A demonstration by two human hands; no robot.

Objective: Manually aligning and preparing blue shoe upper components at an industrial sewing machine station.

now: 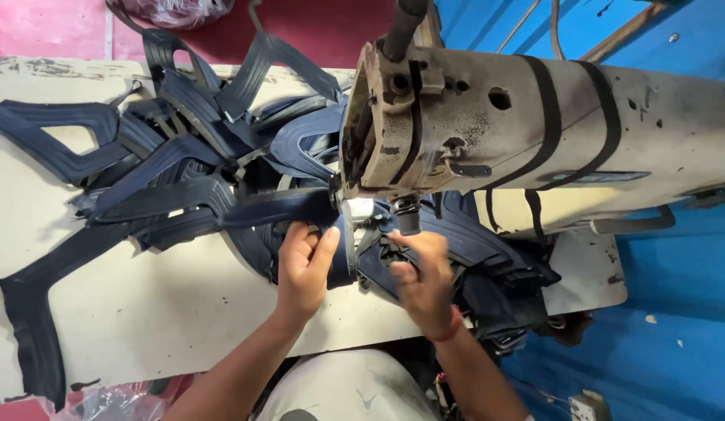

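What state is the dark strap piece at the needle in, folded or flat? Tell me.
Folded: the left hand pinches the dark blue strap piece bent over itself beneath the sewing machine head, while the right hand steadies it.

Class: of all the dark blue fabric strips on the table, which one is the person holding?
The strip pinched by the left hand under the sewing machine head; the others lie loose, untouched.

Fabric strips [167,168] lie heaped on the surface [175,304] left of the sewing machine [534,125] — more piled beneath its head.
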